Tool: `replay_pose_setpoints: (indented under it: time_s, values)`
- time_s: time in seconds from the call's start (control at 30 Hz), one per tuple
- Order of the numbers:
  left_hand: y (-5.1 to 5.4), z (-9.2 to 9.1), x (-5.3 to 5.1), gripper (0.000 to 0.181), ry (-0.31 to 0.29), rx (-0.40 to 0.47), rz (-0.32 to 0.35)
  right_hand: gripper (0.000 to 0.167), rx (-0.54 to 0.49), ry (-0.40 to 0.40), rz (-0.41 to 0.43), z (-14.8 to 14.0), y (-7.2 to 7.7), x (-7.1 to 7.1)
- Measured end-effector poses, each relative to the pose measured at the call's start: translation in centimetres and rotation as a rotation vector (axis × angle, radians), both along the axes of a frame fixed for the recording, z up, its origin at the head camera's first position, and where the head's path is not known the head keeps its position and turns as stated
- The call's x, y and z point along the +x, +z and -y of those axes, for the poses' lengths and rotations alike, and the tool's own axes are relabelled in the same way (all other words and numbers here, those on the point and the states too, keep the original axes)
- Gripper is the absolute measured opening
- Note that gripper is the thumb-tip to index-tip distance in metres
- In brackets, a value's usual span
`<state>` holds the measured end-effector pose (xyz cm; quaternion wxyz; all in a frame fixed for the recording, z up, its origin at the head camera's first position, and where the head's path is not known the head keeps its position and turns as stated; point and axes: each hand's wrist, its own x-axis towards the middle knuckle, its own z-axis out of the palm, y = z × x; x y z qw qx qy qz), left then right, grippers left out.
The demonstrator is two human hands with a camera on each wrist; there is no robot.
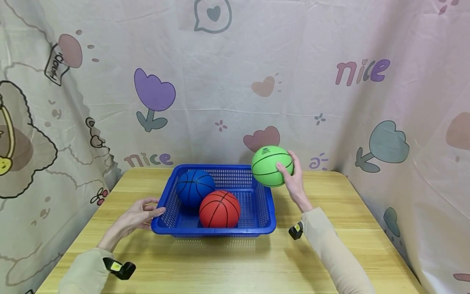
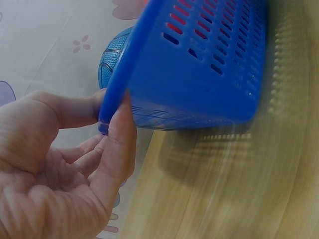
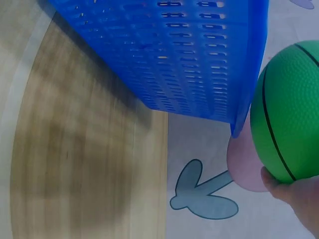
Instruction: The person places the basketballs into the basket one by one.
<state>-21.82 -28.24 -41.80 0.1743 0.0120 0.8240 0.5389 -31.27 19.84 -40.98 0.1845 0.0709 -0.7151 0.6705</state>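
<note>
A blue plastic basket [image 1: 220, 232] stands on the table with a blue basketball [image 1: 195, 188] and a red basketball [image 1: 219, 209] inside. My left hand [image 1: 141, 213] pinches the basket's left rim between thumb and fingers, as the left wrist view shows at the rim [image 2: 117, 84]. In my right hand [image 1: 295, 179] is a green basketball [image 1: 271, 165], gripped from its right side over the basket's back right corner. The right wrist view shows the green ball [image 3: 291, 109] beside the rim, with a thumb or fingertip on its lower edge; the other fingers are out of frame.
The wooden table [image 1: 220, 269] reaches around the basket on its front and both sides. Behind and beside it hangs a pale printed curtain [image 1: 227, 73] with flowers, hearts and words. Small black cameras sit on both wrists.
</note>
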Motion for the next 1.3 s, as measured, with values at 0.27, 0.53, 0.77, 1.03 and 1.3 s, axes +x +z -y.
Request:
replay_pose_setpoints:
  time_s: [0.27, 0.53, 0.77, 1.03, 1.3]
  values:
    - [0.0, 0.0, 0.0, 0.066, 0.001, -0.009, 0.002, 0.067, 0.130, 0.156, 0.052, 0.9, 0.7, -0.2]
    - [0.0, -0.1, -0.1, 0.066, 0.001, -0.014, 0.000, 0.067, 0.298, 0.264, 0.112, 1.2, 1.5, -0.9]
    - [0.2, -0.1, 0.0, 0.066, 0.005, -0.016, 0.002, 0.067, 0.356, 0.325, 0.120, 2.0, 1.7, -1.6]
    - [0.1, 0.0, 0.1, 0.069, 0.006, -0.015, 0.007, 0.068, 0.431, 0.372, 0.115, 3.2, 1.7, -2.0]
    - [0.2, 0.0, 0.1, 0.067, 0.002, -0.005, 0.006, 0.069, 0.516, 0.418, 0.141, 4.2, 1.4, -2.8]
